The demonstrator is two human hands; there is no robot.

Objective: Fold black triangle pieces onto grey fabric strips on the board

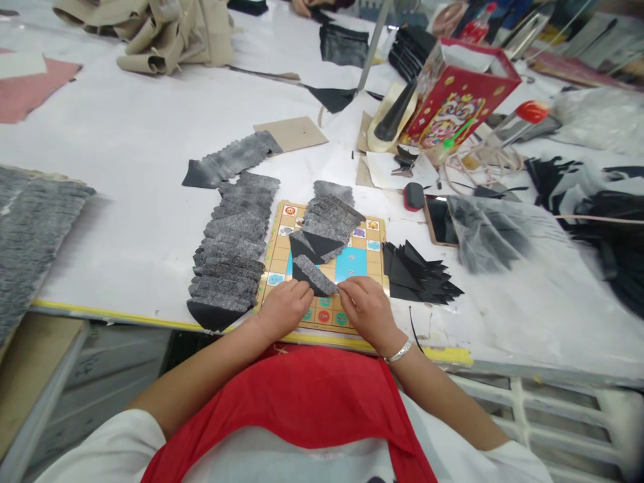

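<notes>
Between my two hands lies a small black-and-grey fabric piece (pixel 314 275), over a printed game board (pixel 326 268). The fingers of my left hand (pixel 288 305) are pinched at its near left edge. At its right end, my right hand (pixel 366 307) pinches the tip. Just beyond, a fanned pile of grey and black pieces (pixel 329 225) rests on the board. To the left runs a long overlapping stack of grey pieces (pixel 232 248). Black pointed pieces (pixel 417 274) lie fanned to the right of the board.
A phone (pixel 441 220) is partly under a clear plastic bag (pixel 493 231) at right. Behind stand a red box (pixel 460 94) and a small black-and-red case (pixel 414 196). Grey fabric (pixel 35 235) lies at far left, tan pieces (pixel 176 33) at the back. Another person's hand (pixel 303 7) shows at the top.
</notes>
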